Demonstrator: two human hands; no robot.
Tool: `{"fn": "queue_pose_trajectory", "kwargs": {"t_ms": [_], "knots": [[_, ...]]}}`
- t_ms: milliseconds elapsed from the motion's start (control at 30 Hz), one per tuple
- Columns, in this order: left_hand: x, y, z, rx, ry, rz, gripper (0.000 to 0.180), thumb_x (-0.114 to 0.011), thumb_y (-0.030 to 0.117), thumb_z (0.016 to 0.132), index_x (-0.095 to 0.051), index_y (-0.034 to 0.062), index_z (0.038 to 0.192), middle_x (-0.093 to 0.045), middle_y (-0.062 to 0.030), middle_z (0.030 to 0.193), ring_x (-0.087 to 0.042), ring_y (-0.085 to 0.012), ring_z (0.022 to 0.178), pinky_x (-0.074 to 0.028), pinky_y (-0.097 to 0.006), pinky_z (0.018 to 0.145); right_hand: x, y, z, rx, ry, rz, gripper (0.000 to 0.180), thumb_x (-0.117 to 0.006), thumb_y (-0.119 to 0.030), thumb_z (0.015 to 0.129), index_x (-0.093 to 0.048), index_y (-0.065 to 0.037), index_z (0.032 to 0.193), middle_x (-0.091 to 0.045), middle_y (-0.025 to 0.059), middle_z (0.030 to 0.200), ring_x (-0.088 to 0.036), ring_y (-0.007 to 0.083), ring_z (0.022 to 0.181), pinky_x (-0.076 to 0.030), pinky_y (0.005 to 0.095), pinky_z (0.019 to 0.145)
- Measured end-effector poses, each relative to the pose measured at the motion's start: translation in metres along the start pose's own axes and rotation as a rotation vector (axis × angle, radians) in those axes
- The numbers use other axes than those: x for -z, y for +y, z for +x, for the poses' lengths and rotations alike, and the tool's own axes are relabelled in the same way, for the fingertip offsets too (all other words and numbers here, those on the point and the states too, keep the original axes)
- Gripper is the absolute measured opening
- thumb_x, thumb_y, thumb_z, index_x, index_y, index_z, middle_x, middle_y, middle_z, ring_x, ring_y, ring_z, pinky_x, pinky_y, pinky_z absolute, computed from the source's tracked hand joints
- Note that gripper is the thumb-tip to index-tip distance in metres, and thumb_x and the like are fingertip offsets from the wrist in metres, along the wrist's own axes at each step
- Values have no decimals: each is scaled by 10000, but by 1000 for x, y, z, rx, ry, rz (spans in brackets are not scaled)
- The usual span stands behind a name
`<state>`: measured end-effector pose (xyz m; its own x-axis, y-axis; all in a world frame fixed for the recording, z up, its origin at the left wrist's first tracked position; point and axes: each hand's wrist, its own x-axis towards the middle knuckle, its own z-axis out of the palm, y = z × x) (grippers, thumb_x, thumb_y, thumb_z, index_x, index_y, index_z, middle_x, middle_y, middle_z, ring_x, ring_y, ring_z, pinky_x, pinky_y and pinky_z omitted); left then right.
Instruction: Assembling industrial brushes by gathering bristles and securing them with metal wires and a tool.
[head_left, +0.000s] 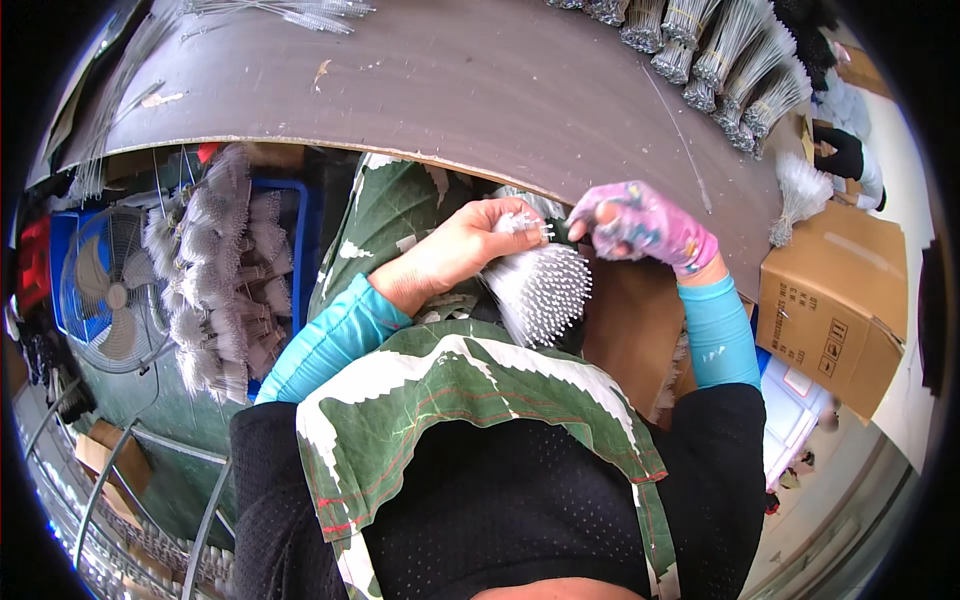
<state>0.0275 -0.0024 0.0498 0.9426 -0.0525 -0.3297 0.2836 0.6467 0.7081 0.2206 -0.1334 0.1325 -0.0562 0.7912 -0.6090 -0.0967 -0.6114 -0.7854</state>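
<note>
A thick bundle of thin white-bristled wire brushes [545, 292] rests over my lap, its white-tipped ends fanned toward me. My left hand [455, 245], bare with a turquoise sleeve above the wrist, is closed around the upper part of the bundle, with thumb and forefinger near a few tips that stand out. Just right of the bundle, at the table's edge, is my right hand [640, 228] in a pink patterned glove. Its fingers are curled in, and whatever they may hold is too small or hidden to make out. A green-and-white apron [440, 375] covers my front.
The brown table [450, 90] curves across ahead, with tied wire-brush bundles [725, 60] at far right and loose brushes [290, 12] at far left. Cardboard box [835, 300] stands right. Left are a fan [115, 292], more brush bundles [215, 280] and a blue crate [302, 240].
</note>
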Motion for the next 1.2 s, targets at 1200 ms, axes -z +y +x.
{"fn": "queue_pose_trajectory", "kwargs": {"t_ms": [1200], "knots": [[-9,4,-4,-35,88,-98,219,-616,146,870,-623,11,1042,-627,-22,951,-561,-80,890,-440,-226,818,-10,-13,6,-239,62,-216,410,-568,-424,881,-663,-37,786,-564,-24,603,-512,48,507,-392,208,474]]}}
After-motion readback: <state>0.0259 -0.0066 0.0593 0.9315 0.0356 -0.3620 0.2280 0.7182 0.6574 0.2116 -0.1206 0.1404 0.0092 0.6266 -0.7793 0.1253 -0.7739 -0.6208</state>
